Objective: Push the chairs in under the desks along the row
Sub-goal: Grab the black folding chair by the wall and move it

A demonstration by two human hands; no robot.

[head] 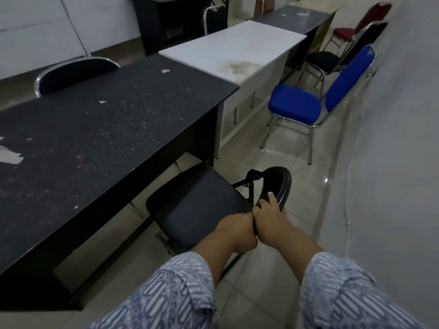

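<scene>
A black folding chair [194, 205] stands at the near black desk [95, 143], its seat partly under the desk's edge. My left hand [234, 225] and my right hand [268, 214] both grip its curved black backrest [279, 184], side by side. Farther along the row, a blue chair [297, 105] stands pulled out from the white desk [232, 48]. Beyond it a black chair [325, 60] and a dark red chair [356, 29] stand out from the far dark desk [299, 20].
A grey wall [392, 138] runs close along the right, leaving a narrow tiled aisle. A thin white cable [351, 186] hangs down the wall. Another black chair back [76, 72] shows behind the near desk. A dark cabinet [171, 22] stands at the back.
</scene>
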